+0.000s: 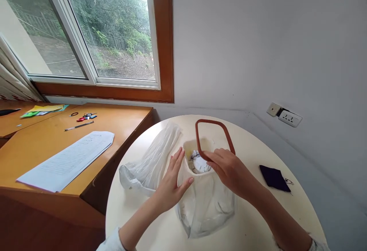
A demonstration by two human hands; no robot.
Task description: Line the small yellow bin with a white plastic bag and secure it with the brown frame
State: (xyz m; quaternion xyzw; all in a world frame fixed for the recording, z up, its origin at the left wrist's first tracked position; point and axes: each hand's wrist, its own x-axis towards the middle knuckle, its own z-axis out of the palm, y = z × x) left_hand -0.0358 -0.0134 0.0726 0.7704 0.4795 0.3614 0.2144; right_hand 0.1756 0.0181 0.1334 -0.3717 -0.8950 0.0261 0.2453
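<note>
So the right hand (pixel 229 168) is gripping the near edge of a brown rounded-rectangular ring (pixel 197 136), fingers curling over it; I can't really tell where the thumb is sitting. The ring is standing tilted up over the mouth of a small cream wastebasket (pixel 200 173), so the opening is showing, crumpled white paper (pixel 200 163) and all.

The left hand (pixel 169 186) isn't pinching anything: its thumb is spreading away from the fingers beside the wastebasket's left side, and my guess is it's steadying the thing. The basket is sitting on the round table (pixel 255 224) right between both hands, which is probably keeping it easy to reach. Translucent plastic film (pixel 206 212) is draping down its front. More plastic (pixel 155 163) is bunching up on the left; can't tell if it's the same bag.
</note>
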